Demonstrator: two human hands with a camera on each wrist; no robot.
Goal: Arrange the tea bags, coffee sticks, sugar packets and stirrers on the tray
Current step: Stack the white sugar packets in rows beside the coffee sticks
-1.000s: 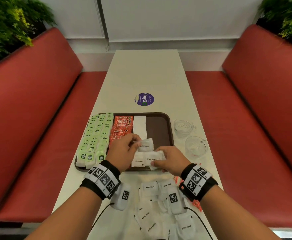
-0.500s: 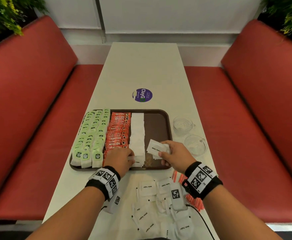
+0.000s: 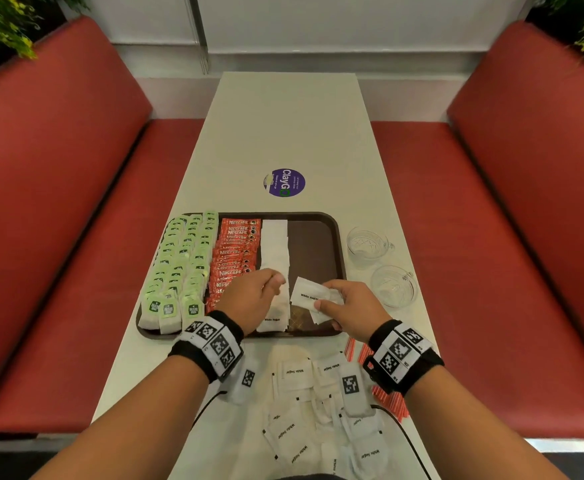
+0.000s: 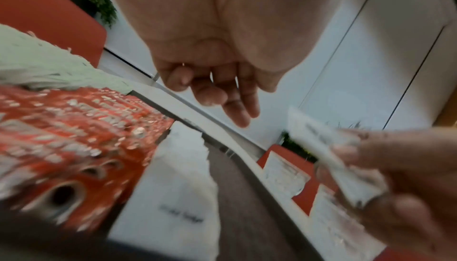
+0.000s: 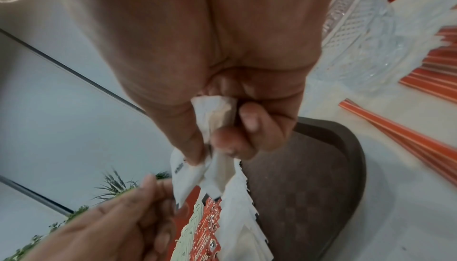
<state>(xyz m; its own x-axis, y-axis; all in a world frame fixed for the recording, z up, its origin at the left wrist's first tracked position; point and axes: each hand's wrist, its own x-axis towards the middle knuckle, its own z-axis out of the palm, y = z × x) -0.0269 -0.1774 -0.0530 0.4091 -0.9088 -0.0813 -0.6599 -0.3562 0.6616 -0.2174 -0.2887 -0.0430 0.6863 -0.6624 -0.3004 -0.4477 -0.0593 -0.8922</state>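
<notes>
A brown tray (image 3: 318,244) holds rows of green tea bags (image 3: 179,261), red coffee sticks (image 3: 235,251) and white sugar packets (image 3: 275,247); its right part is bare. My right hand (image 3: 321,301) grips a small bunch of sugar packets (image 3: 309,294) above the tray's near right part, pinched between thumb and fingers (image 5: 222,142). My left hand (image 3: 276,284) hovers over the near end of the sugar row (image 4: 178,177), fingers (image 4: 222,93) loosely curled and empty, just left of the held packets. Loose sugar packets (image 3: 297,375) and orange stirrers (image 3: 387,400) lie on the table near me.
Two glass cups (image 3: 366,242) (image 3: 392,285) stand right of the tray. A purple round sticker (image 3: 284,182) marks the long white table (image 3: 294,126) beyond it. Red benches (image 3: 58,202) flank both sides.
My left hand has lifted off the near end of the sugar row and moved toward the right hand. The right hand keeps its bunch of packets, raised over the tray.
</notes>
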